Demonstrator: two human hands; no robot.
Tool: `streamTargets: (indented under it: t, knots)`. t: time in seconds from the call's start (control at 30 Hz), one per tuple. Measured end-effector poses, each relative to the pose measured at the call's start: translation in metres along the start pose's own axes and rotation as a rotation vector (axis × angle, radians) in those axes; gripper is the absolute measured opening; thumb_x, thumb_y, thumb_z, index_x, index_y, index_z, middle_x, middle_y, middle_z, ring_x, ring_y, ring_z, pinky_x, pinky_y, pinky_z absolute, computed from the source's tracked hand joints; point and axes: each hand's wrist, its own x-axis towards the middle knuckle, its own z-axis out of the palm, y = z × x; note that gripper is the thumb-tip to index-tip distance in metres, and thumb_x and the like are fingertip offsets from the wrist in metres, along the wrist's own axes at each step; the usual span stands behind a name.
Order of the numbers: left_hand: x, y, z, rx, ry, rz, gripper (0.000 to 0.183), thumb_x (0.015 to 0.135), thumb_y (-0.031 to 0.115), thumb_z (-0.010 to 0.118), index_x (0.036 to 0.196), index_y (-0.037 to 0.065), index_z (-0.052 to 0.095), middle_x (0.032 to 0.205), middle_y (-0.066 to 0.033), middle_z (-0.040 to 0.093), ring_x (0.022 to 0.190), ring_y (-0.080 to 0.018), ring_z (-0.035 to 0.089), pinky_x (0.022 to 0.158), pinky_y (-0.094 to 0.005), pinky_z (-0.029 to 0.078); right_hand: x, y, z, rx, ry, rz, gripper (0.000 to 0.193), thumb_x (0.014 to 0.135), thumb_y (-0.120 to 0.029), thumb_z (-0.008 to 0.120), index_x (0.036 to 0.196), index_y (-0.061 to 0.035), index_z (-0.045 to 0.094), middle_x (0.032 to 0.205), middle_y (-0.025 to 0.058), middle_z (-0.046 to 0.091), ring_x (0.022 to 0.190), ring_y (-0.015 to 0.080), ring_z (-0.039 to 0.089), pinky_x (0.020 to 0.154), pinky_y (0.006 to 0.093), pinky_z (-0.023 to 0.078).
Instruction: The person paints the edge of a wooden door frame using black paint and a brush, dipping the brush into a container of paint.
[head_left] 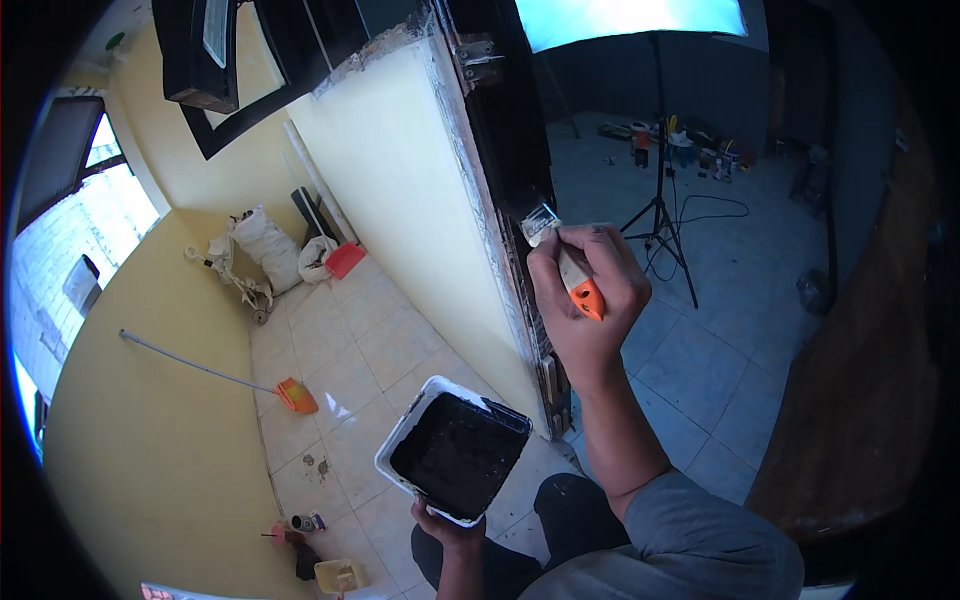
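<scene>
In my right hand is a paintbrush with a pale handle and an orange end, its fingers closed round it. The bristles are up against or very near the dark door frame at the wall's end; I cannot tell whether they touch. My left hand grips a white square paint tub from its near edge. Black paint coats the tub's inside. My left fingers are partly hidden beneath the tub.
A pale yellow wall ends at the frame. An orange broom leans at the left; white sacks and a red dustpan lie at the back. A light stand, cable and paint cans occupy the right room. A yellow container sits at lower left.
</scene>
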Motion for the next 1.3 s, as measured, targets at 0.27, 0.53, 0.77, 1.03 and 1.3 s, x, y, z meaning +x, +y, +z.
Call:
streamTargets:
  t: [0.27,0.53,0.77,1.03,1.3]
  knots:
    - [-0.004,-0.004,0.001,-0.059,0.060,-0.019,0.076,0.095,0.059,0.053,0.155,0.012,0.049,0.152,-0.0117,0.057,0.138,-0.0343,0.056,0.114,-0.0525,0.048,-0.011,0.009,0.014,0.004,0.064,-0.181,0.014,0.086,0.005,0.078,0.095,0.0025,0.068,0.087,0.0137,0.066,0.072,0.0254,0.071,0.061,0.0347,0.057]
    - [-0.002,-0.002,-0.006,-0.051,0.069,-0.030,0.075,0.095,0.060,0.054,0.155,0.014,0.050,0.153,-0.0107,0.056,0.139,-0.0339,0.055,0.115,-0.0526,0.048,-0.005,0.003,0.013,-0.002,0.178,-0.202,0.016,0.084,0.006,0.079,0.094,0.0024,0.067,0.087,0.0131,0.066,0.072,0.0252,0.070,0.060,0.0331,0.056]
    - [-0.003,0.002,0.004,-0.008,0.041,0.012,0.076,0.096,0.060,0.054,0.155,0.014,0.049,0.154,-0.0103,0.056,0.139,-0.0337,0.056,0.113,-0.0530,0.049,-0.041,0.013,0.002,-0.026,-0.084,-0.070,0.016,0.084,0.008,0.077,0.094,0.0046,0.065,0.084,0.0145,0.062,0.070,0.0277,0.067,0.060,0.0347,0.054]
    - [-0.003,-0.008,-0.004,-0.051,0.058,-0.009,0.076,0.096,0.060,0.054,0.155,0.013,0.050,0.153,-0.0106,0.056,0.137,-0.0344,0.057,0.113,-0.0535,0.049,-0.026,0.024,0.018,-0.063,0.049,-0.280,0.020,0.082,0.009,0.078,0.100,0.0045,0.069,0.091,0.0139,0.067,0.072,0.0234,0.069,0.061,0.0325,0.056]
    - [-0.007,-0.005,-0.005,-0.026,0.061,-0.001,0.076,0.094,0.059,0.058,0.154,0.012,0.051,0.152,-0.0110,0.057,0.138,-0.0334,0.056,0.114,-0.0524,0.049,-0.034,0.019,0.001,-0.004,0.061,-0.179,0.019,0.083,0.010,0.075,0.099,0.0036,0.068,0.091,0.0150,0.067,0.075,0.0260,0.070,0.063,0.0327,0.056]
